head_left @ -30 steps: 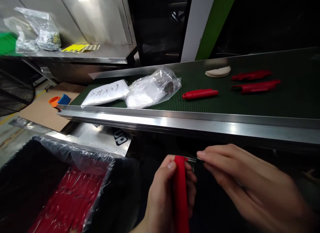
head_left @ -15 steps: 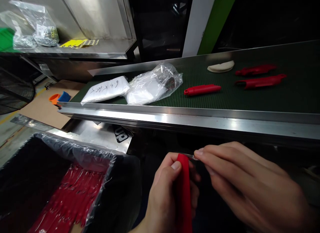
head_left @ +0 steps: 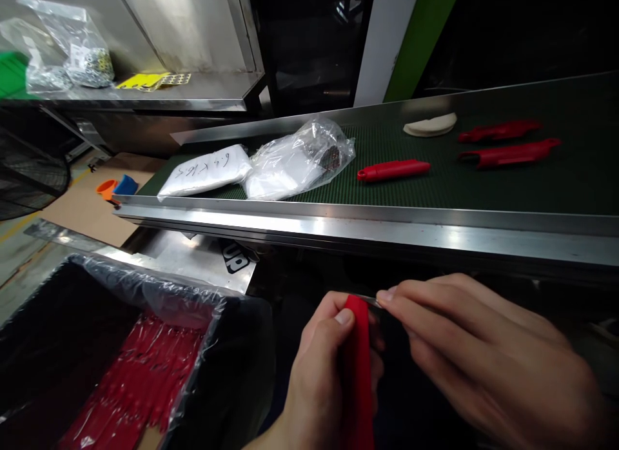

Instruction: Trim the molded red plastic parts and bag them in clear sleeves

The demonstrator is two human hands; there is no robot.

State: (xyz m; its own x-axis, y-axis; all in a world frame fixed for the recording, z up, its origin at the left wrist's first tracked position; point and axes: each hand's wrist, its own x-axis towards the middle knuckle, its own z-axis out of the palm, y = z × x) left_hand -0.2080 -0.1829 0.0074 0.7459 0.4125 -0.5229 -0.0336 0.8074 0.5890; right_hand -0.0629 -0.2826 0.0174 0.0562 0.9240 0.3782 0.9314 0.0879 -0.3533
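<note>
My left hand [head_left: 319,366] is wrapped round a long red plastic part [head_left: 356,372], its thumb pressed flat near the upper end. The part stands on end, its lower end running out of the picture. At its top edge, a thin metal blade [head_left: 371,301] touches the red plastic. Thumb and fingertips of my right hand [head_left: 488,347] pinch this blade; most of it is hidden by the fingers. Past the hands, a red plastic piece [head_left: 394,170] lies on the green conveyor belt [head_left: 387,195], with two more red pieces [head_left: 512,153] farther right.
A metal rail [head_left: 338,227] edges the belt in front of me. On the belt lie white packets [head_left: 207,169], a clear plastic bag [head_left: 300,160] and a cream-coloured half-round pad [head_left: 430,125]. At lower left, a black lined bin [head_left: 242,366] holds several red parts [head_left: 140,372].
Both hands keep the same grip, with the blade still at the top of the red part. The view has shifted very slightly.
</note>
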